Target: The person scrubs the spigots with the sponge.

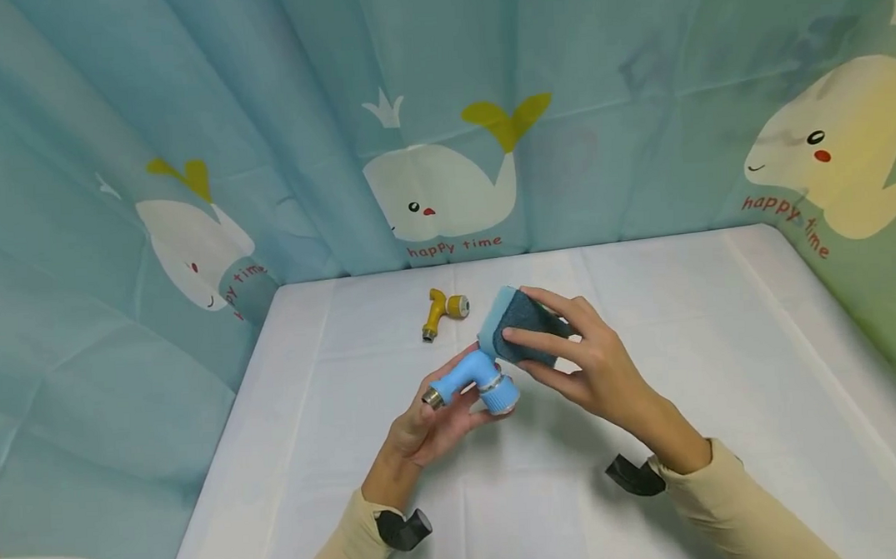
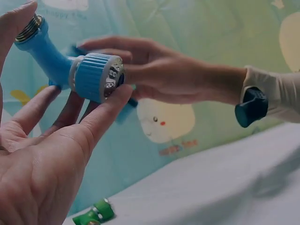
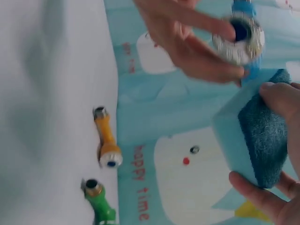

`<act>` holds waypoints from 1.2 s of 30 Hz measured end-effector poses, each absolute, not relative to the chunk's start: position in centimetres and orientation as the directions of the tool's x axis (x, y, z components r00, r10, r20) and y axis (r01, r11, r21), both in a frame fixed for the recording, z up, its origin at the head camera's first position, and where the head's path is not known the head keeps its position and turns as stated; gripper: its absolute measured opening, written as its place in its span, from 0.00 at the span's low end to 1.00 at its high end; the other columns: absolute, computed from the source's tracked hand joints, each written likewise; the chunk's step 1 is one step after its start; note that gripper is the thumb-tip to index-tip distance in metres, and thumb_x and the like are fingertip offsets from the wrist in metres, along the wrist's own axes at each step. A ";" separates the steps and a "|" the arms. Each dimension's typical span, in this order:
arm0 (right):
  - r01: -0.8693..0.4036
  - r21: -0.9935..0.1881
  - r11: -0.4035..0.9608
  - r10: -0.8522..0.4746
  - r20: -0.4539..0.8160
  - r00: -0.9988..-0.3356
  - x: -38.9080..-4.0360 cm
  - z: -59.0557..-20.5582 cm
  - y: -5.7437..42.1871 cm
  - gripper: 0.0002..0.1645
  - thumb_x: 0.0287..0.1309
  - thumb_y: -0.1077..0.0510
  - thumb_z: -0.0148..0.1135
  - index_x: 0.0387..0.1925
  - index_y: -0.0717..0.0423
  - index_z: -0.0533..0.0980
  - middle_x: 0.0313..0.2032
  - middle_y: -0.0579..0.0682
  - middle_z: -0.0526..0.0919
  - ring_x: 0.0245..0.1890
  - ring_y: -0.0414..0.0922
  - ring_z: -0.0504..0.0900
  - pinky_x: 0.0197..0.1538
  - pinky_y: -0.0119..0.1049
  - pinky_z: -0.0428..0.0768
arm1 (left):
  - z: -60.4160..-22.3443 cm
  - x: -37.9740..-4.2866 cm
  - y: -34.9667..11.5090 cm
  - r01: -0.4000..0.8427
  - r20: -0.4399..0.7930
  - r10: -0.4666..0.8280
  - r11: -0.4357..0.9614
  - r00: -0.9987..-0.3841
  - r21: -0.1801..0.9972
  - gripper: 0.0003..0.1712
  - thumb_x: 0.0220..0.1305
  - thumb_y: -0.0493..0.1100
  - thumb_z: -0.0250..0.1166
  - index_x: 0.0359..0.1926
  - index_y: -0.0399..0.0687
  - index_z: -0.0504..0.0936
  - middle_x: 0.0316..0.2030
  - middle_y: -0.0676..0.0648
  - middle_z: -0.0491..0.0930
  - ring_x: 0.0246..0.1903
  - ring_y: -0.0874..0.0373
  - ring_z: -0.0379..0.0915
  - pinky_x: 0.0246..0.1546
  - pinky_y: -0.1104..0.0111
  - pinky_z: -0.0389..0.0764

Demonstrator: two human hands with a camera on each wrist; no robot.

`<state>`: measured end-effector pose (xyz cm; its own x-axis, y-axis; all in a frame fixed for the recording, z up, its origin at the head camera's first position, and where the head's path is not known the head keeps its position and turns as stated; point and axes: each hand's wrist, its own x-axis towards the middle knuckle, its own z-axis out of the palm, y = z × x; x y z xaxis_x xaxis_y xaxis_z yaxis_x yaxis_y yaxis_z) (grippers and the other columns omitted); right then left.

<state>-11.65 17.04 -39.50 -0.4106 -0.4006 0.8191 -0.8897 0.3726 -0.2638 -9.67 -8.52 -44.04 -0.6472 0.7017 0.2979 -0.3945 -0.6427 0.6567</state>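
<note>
A light-blue water tap [image 1: 473,368] with a threaded metal end and a ribbed knob is held above the table by my left hand [image 1: 417,435]. The left wrist view shows the thumb at the thread and the fingers around the knob [image 2: 96,77]. My right hand [image 1: 605,364] grips a two-layer sponge [image 1: 531,322], pale blue foam with a dark blue scouring side. Thumb and fingers press the sponge from opposite sides. In the head view, the foam's lower corner comes right up to the tap's bend. The sponge is mostly hidden behind the tap and hand in the left wrist view.
A yellow tap [image 1: 436,313] lies on the white-covered table [image 1: 333,401] beyond my left hand. A green tap [image 3: 99,204] lies beside it in the right wrist view. Whale-printed curtains [image 1: 602,189] hang along the table's back and sides.
</note>
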 end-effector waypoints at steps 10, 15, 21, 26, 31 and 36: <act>-0.806 -0.468 0.362 -0.478 0.649 -0.592 -11.9 -38.4 18.4 0.25 0.61 0.52 0.74 0.60 0.45 0.83 0.67 0.55 0.75 0.57 0.52 0.80 0.42 0.41 0.82 | -44.1 -10.3 -9.2 -0.104 0.256 0.672 -0.446 -0.694 0.889 0.57 0.54 0.38 0.81 0.76 0.28 0.57 0.71 0.39 0.63 0.70 0.51 0.60 0.61 0.62 0.78; -0.740 -0.475 0.475 -0.607 0.432 -0.667 -12.3 -37.6 18.8 0.28 0.59 0.51 0.74 0.62 0.39 0.82 0.66 0.53 0.75 0.59 0.52 0.80 0.47 0.46 0.85 | -44.0 -10.1 -9.2 0.033 0.203 0.669 -0.258 -0.714 0.966 0.53 0.50 0.28 0.80 0.74 0.27 0.61 0.70 0.36 0.63 0.70 0.49 0.61 0.63 0.60 0.77; -0.708 -0.485 0.513 -0.633 0.344 -0.694 -12.8 -37.4 19.0 0.25 0.62 0.50 0.71 0.62 0.41 0.82 0.65 0.54 0.76 0.54 0.50 0.83 0.47 0.46 0.85 | -43.9 -9.7 -9.2 0.191 0.177 0.645 -0.049 -0.743 0.980 0.52 0.46 0.24 0.79 0.73 0.36 0.68 0.71 0.40 0.65 0.70 0.49 0.62 0.64 0.58 0.76; -0.697 -0.497 0.518 -0.621 0.342 -0.705 -13.1 -37.4 19.1 0.26 0.62 0.52 0.71 0.62 0.42 0.82 0.64 0.55 0.77 0.50 0.50 0.84 0.47 0.47 0.85 | -43.7 -9.6 -9.3 0.246 0.187 0.649 0.000 -0.737 0.969 0.53 0.45 0.24 0.80 0.74 0.40 0.68 0.71 0.41 0.65 0.70 0.47 0.62 0.66 0.57 0.74; -0.701 -0.587 0.405 -0.626 0.381 -0.680 -13.0 -38.2 19.5 0.27 0.62 0.56 0.72 0.63 0.44 0.80 0.64 0.54 0.78 0.59 0.53 0.81 0.53 0.52 0.83 | -43.7 -9.5 -9.6 0.259 0.218 0.675 -0.041 -0.705 0.965 0.53 0.46 0.25 0.79 0.74 0.36 0.67 0.73 0.39 0.63 0.72 0.46 0.61 0.67 0.57 0.73; -0.668 -0.632 0.393 -0.550 0.421 -0.721 -12.9 -39.2 19.7 0.28 0.61 0.59 0.72 0.64 0.44 0.80 0.62 0.52 0.80 0.58 0.53 0.81 0.50 0.51 0.85 | -44.3 -9.6 -9.9 0.047 0.254 0.694 -0.303 -0.674 0.952 0.53 0.48 0.22 0.76 0.75 0.27 0.61 0.74 0.37 0.60 0.72 0.48 0.58 0.65 0.60 0.75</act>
